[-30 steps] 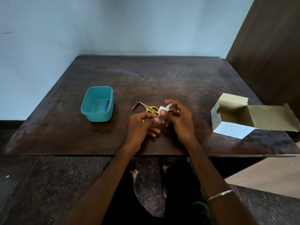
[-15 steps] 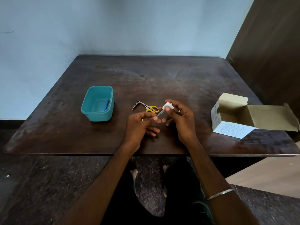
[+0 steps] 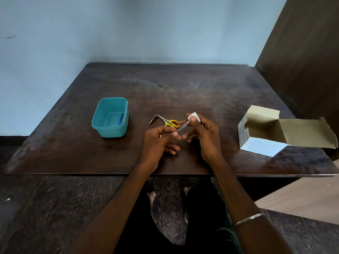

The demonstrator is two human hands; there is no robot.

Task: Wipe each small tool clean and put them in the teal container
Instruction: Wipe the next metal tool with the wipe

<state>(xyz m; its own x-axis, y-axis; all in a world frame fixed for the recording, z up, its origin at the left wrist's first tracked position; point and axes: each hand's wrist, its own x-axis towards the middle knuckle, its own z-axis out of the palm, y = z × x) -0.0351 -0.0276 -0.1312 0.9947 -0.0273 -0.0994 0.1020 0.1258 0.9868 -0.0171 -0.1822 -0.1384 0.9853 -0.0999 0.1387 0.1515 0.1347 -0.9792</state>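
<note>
My left hand (image 3: 158, 142) pinches the near end of a thin metal tool (image 3: 182, 127), which slants up to the right. My right hand (image 3: 203, 136) presses a small white wipe (image 3: 193, 116) around the tool's far tip. Just behind my hands, small scissors with yellow handles (image 3: 172, 123) and a metal nail clipper (image 3: 153, 118) lie on the dark wooden table (image 3: 183, 88). The teal container (image 3: 110, 117) stands to the left of them, with a blue tool (image 3: 120, 119) inside it.
An open cardboard box (image 3: 271, 133) with its flaps spread sits at the right, near the table's front edge. A blue wall backs the table and a dark wood panel rises at the right. My legs and the floor show below the table edge.
My right hand slid the white wipe up along the metal tool from near my left fingers to its far tip. My left hand kept its hold.
</note>
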